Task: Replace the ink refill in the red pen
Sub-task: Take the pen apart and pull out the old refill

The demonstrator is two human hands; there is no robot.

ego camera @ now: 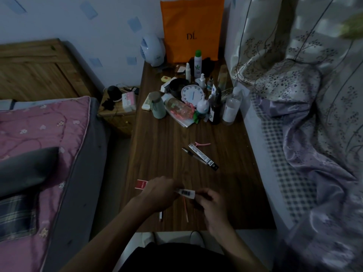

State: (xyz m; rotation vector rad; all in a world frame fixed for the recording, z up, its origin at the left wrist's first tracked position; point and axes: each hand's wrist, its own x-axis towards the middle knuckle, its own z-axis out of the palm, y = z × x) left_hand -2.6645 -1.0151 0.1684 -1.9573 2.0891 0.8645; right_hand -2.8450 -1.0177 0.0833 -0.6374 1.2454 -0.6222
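On the table (157, 154), I see my left hand (159, 193) and right hand (211, 203) both pinching a white barcoded pack (185, 192) between them. A thin red refill (185, 210) lies just beneath; a pen (191, 155) lies well beyond.

Under your hands the table (157, 154) is dark wood grain with a dull sheen. The small pack (185, 192) you hold looks like white printed paper or plastic. Upper centre, the orange bag (191, 26) is matt cloth. At left, the pink quilt (39, 130) is soft stitched fabric.
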